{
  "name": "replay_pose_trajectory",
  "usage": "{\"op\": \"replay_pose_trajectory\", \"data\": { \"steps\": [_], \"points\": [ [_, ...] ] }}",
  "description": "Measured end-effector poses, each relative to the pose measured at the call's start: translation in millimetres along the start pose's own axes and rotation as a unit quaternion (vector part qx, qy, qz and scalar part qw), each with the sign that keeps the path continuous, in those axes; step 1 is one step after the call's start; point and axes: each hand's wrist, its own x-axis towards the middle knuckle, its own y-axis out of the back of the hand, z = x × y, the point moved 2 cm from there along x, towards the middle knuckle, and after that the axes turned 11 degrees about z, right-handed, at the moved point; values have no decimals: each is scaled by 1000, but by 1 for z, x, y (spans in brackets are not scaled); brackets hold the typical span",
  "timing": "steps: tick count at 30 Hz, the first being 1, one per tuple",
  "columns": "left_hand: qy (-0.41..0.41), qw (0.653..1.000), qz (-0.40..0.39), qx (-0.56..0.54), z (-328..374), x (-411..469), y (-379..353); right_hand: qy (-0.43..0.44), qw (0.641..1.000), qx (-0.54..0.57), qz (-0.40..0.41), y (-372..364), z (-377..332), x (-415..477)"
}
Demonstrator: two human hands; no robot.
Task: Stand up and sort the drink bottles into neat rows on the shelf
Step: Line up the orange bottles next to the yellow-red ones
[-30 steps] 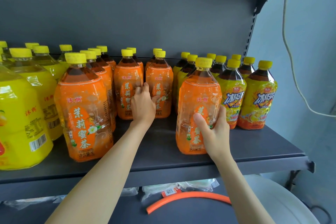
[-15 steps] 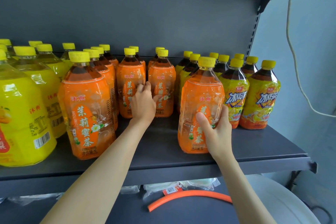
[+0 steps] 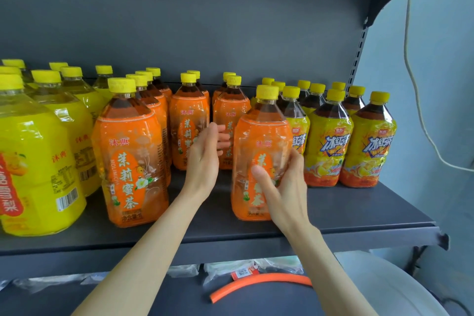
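An orange-labelled tea bottle [image 3: 259, 141] with a yellow cap stands near the front of the dark shelf [image 3: 359, 213]. My right hand [image 3: 284, 185] grips its lower right side, thumb across the label. My left hand [image 3: 205, 159] hovers just left of that bottle with fingers straight, holding nothing, in front of two shorter rows of orange bottles [image 3: 188, 123]. Another orange bottle [image 3: 128, 151] stands upright at the front left, heading a row.
Large yellow juice bottles [image 3: 33, 156] fill the shelf's left end. Yellow-labelled iced tea bottles [image 3: 369, 141] stand in rows at the right. A lower shelf holds plastic packets [image 3: 220, 268] and an orange hose piece [image 3: 256, 282]. A white cable [image 3: 415, 90] hangs on the right wall.
My left hand has come off the two back orange bottles and drawn back toward the front bottle. My right hand still holds the front bottle, which has shifted slightly left.
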Motion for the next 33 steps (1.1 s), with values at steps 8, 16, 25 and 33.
{"op": "replay_pose_trajectory", "data": {
  "steps": [8, 16, 25, 33],
  "points": [
    [-15, 997, -82, 3, 10, 5, 6, -15, 995, 52, -83, -42, -13, 0],
    [-22, 997, -46, 62, -6, 25, 0, -45, 986, 64, -149, -45, 1, 13],
    [16, 995, -74, 69, -18, 33, -6, -99, 977, 79, -172, -55, 10, 28],
    [37, 991, -105, 69, -20, 34, -8, -135, 959, 145, -203, -62, 17, 39]
  ]
}}
